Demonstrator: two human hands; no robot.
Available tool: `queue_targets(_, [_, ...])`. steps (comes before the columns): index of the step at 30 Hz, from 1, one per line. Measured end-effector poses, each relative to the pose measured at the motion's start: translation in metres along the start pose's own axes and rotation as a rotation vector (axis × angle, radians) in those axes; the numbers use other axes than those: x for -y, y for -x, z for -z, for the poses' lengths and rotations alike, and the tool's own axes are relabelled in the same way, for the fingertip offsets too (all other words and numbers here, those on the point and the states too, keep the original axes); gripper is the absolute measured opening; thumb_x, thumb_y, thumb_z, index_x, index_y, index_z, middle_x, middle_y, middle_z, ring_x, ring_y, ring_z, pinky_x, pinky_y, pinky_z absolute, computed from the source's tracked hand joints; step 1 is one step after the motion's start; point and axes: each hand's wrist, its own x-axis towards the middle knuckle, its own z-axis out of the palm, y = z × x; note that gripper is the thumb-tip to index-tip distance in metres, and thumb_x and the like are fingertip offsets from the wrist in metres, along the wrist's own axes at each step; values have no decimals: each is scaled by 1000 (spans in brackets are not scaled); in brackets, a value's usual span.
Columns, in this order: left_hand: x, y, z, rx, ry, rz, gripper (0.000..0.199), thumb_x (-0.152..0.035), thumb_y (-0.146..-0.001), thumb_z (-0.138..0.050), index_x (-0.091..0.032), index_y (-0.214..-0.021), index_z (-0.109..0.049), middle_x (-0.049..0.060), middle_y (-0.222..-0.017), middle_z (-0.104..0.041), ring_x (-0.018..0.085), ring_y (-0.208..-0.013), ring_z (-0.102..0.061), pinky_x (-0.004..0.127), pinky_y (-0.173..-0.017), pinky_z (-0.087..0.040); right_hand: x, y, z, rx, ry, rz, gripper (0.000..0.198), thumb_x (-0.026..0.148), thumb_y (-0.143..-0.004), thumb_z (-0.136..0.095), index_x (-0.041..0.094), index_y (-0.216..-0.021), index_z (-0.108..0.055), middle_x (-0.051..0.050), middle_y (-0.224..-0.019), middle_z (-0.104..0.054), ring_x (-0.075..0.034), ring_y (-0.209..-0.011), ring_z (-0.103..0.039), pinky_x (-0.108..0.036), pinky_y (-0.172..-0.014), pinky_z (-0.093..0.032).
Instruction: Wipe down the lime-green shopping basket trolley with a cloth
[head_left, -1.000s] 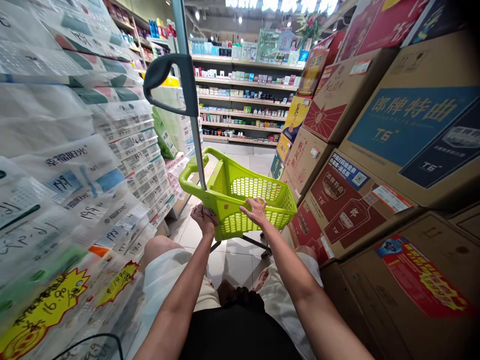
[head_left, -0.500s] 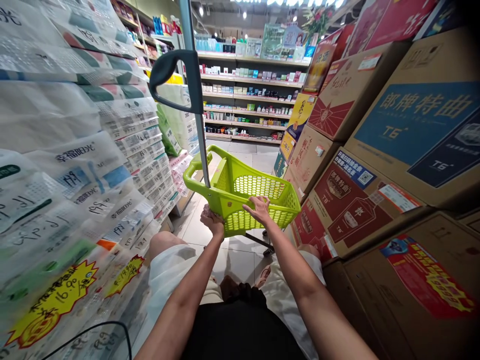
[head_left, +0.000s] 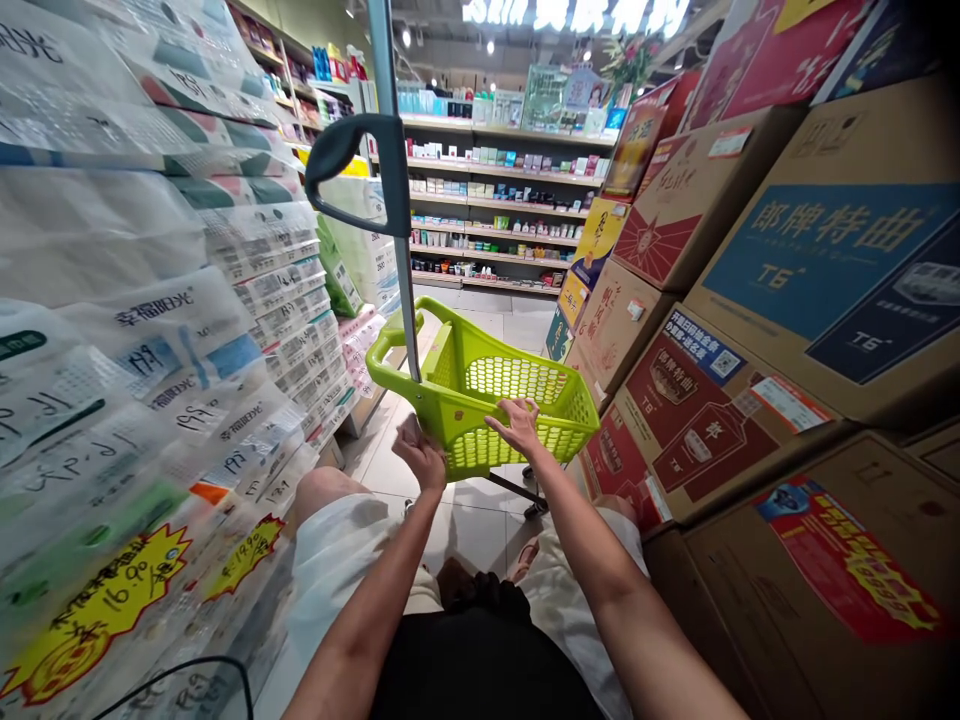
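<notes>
A lime-green shopping cart (head_left: 517,385) with a perforated basket stands upright just ahead of my knees. A grey metal pole with a dark handle (head_left: 396,180) rises from its left end. My right hand (head_left: 517,428) has its fingers hooked over the near rim, the thumb spread along the outside wall. At the cart's lower left corner my left hand (head_left: 426,458) is closed around what looks like a greyish crumpled cloth (head_left: 414,432), mostly covered by the fingers. This hand is close against the outer side of the basket; whether it touches is hard to tell.
Plastic-wrapped paper packs (head_left: 150,330) are piled high on the left, with yellow price signs (head_left: 101,610). Large cardboard cartons (head_left: 825,230) are stacked on the right. Shelves of small goods (head_left: 502,190) stand across the back. The aisle between has a tiled floor (head_left: 487,305).
My left hand has shifted slightly down and left, its wrist turning beside the cart's corner. My right hand stays on the rim. The view has tilted up a little.
</notes>
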Motion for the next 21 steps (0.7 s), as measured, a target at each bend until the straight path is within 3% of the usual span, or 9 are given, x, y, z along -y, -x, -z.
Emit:
queue_targets(2, [-25,-32,-3,-108,-42,-107,42,-24,-94,-60,-20,-134,-48,19,-140,-45,32,-144,-43,48,-119,-41,-1,1,0,4,-3,3,51,69,-101,-42,28,-113,-71,-7,-117,-75,-29,-120,-59,-50,-118,-25])
queue_targets(4, [-54,-73,-3,-210,-168,-332,43,-21,-94,-58,-16,-136,-49,23,-148,-38,33,-146,-41,49,-123,-37,-2,1,-1,2,-4,9,50,68,-101,-43,28,-112,-70,-7,-117,-75,-29,-120,-58,-50,-119,-24])
queue_targets(6, [-80,-110,1,-156,-309,-500,42,-19,-92,-58,-16,-134,-54,23,-150,-38,34,-147,-39,51,-126,-31,-3,2,-2,-6,4,16,48,67,-101,-44,28,-111,-70,-7,-117,-75,-29,-120,-58,-49,-119,-24])
queue_targets(8, [-97,-131,8,-11,-455,-582,35,-18,-91,-56,-15,-126,-59,23,-146,-47,36,-144,-42,58,-126,-28,-4,3,-4,-14,8,18,46,66,-100,-46,28,-109,-71,-7,-117,-75,-29,-120,-58,-49,-119,-24])
queue_targets(11, [-100,-126,18,156,-576,-617,30,-15,-90,-53,-15,-119,-63,23,-143,-54,39,-138,-47,64,-122,-29,-5,3,-5,-21,1,11,46,67,-99,-47,29,-109,-71,-7,-116,-75,-30,-119,-58,-50,-118,-24])
queue_targets(15, [-92,-101,23,257,-530,-631,30,-14,-90,-53,-17,-117,-67,23,-142,-57,40,-136,-47,63,-120,-31,-6,2,-5,-10,-13,12,46,68,-98,-50,29,-110,-72,-7,-114,-75,-31,-118,-58,-51,-118,-24])
queue_targets(17, [-93,-100,20,255,-517,-641,28,-14,-92,-53,-18,-116,-66,22,-140,-57,39,-136,-48,63,-120,-30,-5,2,-5,-6,-18,14,45,66,-99,-50,28,-110,-71,-7,-115,-75,-30,-119,-58,-50,-119,-24])
queue_targets(21, [-89,-94,9,109,-443,-596,21,-21,-95,-56,-18,-114,-64,22,-137,-54,39,-135,-47,65,-121,-28,-3,1,-6,-9,-16,11,44,66,-100,-47,29,-108,-70,-6,-116,-76,-30,-119,-58,-50,-118,-24])
